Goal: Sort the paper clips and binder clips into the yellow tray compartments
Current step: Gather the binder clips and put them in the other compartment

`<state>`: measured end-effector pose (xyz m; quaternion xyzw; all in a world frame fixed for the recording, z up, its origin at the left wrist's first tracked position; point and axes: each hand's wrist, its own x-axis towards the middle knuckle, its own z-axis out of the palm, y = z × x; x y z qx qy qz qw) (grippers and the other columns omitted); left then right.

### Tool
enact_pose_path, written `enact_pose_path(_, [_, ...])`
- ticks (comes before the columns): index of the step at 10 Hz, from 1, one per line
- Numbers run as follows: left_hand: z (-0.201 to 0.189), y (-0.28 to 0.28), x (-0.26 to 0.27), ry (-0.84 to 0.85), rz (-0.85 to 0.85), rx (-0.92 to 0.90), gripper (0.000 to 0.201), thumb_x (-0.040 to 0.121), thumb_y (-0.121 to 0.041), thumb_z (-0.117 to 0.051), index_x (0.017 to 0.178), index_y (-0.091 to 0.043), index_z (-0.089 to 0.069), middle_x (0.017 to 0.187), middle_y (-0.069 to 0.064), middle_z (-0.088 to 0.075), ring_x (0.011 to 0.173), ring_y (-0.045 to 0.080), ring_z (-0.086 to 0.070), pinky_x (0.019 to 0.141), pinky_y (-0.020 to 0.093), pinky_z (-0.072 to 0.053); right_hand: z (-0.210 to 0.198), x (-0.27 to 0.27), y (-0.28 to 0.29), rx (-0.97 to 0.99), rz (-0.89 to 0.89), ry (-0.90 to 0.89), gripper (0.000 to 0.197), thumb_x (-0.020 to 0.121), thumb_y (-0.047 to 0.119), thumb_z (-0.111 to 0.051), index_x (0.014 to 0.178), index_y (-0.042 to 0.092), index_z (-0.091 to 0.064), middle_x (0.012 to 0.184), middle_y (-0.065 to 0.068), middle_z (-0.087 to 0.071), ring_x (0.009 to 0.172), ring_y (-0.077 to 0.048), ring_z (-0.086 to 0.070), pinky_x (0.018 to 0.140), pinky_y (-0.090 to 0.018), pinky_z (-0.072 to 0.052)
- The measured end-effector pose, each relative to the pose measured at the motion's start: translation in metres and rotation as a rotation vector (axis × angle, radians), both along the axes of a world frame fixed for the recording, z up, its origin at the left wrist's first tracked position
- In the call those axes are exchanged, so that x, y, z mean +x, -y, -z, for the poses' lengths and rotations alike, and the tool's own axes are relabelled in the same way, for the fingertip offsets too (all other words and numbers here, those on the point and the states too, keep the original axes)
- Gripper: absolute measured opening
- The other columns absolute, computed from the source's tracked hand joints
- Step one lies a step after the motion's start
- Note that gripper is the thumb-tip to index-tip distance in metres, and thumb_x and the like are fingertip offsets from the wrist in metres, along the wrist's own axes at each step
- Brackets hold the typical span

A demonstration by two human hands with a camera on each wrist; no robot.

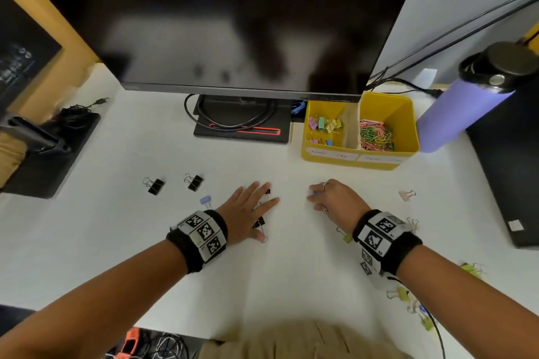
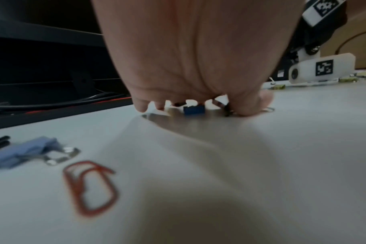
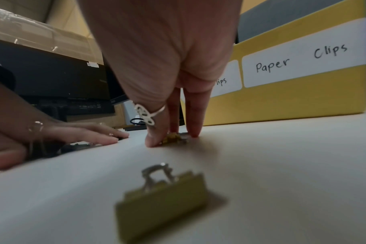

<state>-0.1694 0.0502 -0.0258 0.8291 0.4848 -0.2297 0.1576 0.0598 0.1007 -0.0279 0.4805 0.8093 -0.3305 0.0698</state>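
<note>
Two compartments split the yellow tray (image 1: 360, 158) at far right, binder clips left, paper clips right, labelled so each kind has its place. Left hand (image 1: 248, 208) lies flat, fingers straight, over black clips (image 1: 259, 222), likely corralling them. Right hand (image 1: 335, 198) curls down, fingertips (image 3: 153, 142) pinching a small yellowish clip (image 3: 172, 137) against the desk (image 1: 277, 285).

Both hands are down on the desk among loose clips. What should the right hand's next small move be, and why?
Probably close the right hand on the small yellowish clip its fingertips bracket and lift it. It looks like a binder clip, though blurred, so it would go in the yellow tray, left compartment, where the binder clips lie.
</note>
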Motion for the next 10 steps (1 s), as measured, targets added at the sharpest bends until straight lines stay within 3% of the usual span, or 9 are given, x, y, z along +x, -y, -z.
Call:
enact_pose_path(1, [0.0, 0.008, 0.012, 0.058, -0.116, 0.021, 0.071, 0.094, -0.026, -0.048, 0.149, -0.02, -0.004, 0.158, 0.011, -0.003, 0.146, 0.028, -0.005, 0.118, 0.036, -0.023, 0.006, 0.0, 0.004, -0.044, 0.106, -0.15, 0.036, 0.044, -0.01, -0.084, 0.075, 0.003, -0.073, 0.084, -0.019, -0.072, 0.068, -0.033, -0.067, 0.058, -0.023, -0.055])
enact_pose_path(2, [-0.004, 0.021, 0.023, 0.103, -0.293, 0.053, 0.071, 0.09, -0.002, -0.047, 0.149, -0.017, -0.011, 0.153, 0.008, -0.016, 0.136, 0.028, -0.024, 0.106, 0.03, -0.039, -0.005, -0.002, 0.007, 0.067, 0.314, -0.203, 0.004, 0.081, 0.001, -0.056, 0.084, 0.002, -0.058, 0.092, -0.012, -0.051, 0.079, -0.026, -0.056, 0.073, -0.028, -0.042])
enact_pose_path(3, [-0.006, 0.028, 0.033, 0.163, -0.421, 0.118, 0.067, 0.084, 0.004, -0.051, 0.144, -0.014, -0.027, 0.137, 0.007, -0.036, 0.12, 0.025, -0.037, 0.094, 0.027, -0.044, -0.004, -0.002, 0.006, -0.043, 0.422, -0.201, 0.01, 0.082, 0.008, -0.05, 0.073, 0.008, -0.046, 0.077, -0.008, -0.041, 0.069, -0.023, -0.056, 0.056, -0.028, -0.034])
enact_pose_path(4, [-0.002, 0.028, 0.034, 0.228, -0.515, 0.14, 0.048, 0.085, 0.004, -0.05, 0.13, -0.013, -0.046, 0.126, 0.005, -0.046, 0.11, 0.022, -0.044, 0.088, 0.026, -0.042, -0.016, -0.005, 0.008, -0.159, 0.503, -0.256, 0.01, 0.08, 0.004, -0.049, 0.073, 0.008, -0.044, 0.071, -0.009, -0.039, 0.063, -0.021, -0.058, 0.055, -0.03, -0.035])
enact_pose_path(5, [-0.001, 0.027, 0.035, 0.244, -0.525, 0.151, 0.038, 0.087, 0.001, -0.049, 0.122, -0.015, -0.053, 0.121, 0.004, -0.05, 0.105, 0.021, -0.048, 0.084, 0.024, -0.042, -0.015, 0.0, 0.01, -0.153, 0.481, -0.241, 0.013, 0.08, 0.001, -0.047, 0.069, 0.007, -0.043, 0.077, -0.008, -0.035, 0.058, -0.022, -0.056, 0.05, -0.029, -0.035])
enact_pose_path(6, [-0.004, 0.03, 0.04, 0.214, -0.541, 0.109, 0.041, 0.085, 0.005, -0.046, 0.123, -0.01, -0.049, 0.123, 0.008, -0.047, 0.109, 0.021, -0.05, 0.089, 0.026, -0.045, -0.01, 0.004, 0.011, -0.184, 0.476, -0.153, 0.016, 0.084, -0.003, -0.046, 0.076, 0.012, -0.045, 0.082, -0.009, -0.041, 0.076, -0.022, -0.045, 0.062, -0.032, -0.039])
enact_pose_path(8, [-0.006, 0.028, 0.048, 0.139, -0.581, 0.084, 0.042, 0.081, 0.007, -0.046, 0.121, -0.004, -0.042, 0.123, 0.012, -0.049, 0.11, 0.023, -0.05, 0.09, 0.028, -0.046, -0.011, 0.013, 0.016, 0.004, 0.119, 0.083, 0.017, 0.085, 0.002, -0.044, 0.086, 0.019, -0.039, 0.092, -0.008, -0.038, 0.101, -0.035, -0.053, 0.074, -0.029, -0.034])
enact_pose_path(9, [-0.004, 0.025, 0.043, 0.158, -0.609, 0.076, 0.045, 0.081, 0.009, -0.045, 0.124, -0.004, -0.041, 0.124, 0.012, -0.049, 0.112, 0.023, -0.05, 0.093, 0.028, -0.046, -0.016, 0.017, 0.019, 0.075, 0.066, 0.083, 0.006, 0.081, 0.018, -0.038, 0.079, 0.016, -0.043, 0.091, -0.008, -0.038, 0.095, -0.036, -0.055, 0.067, -0.027, -0.039])
enact_pose_path(10, [-0.003, 0.023, 0.036, 0.146, -0.596, 0.079, 0.044, 0.083, 0.009, -0.043, 0.125, -0.004, -0.041, 0.125, 0.012, -0.049, 0.113, 0.022, -0.049, 0.095, 0.028, -0.043, -0.013, 0.021, 0.018, 0.075, 0.128, 0.105, 0.012, 0.09, 0.005, -0.039, 0.087, 0.006, -0.051, 0.087, -0.007, -0.04, 0.086, -0.032, -0.058, 0.051, -0.019, -0.034])
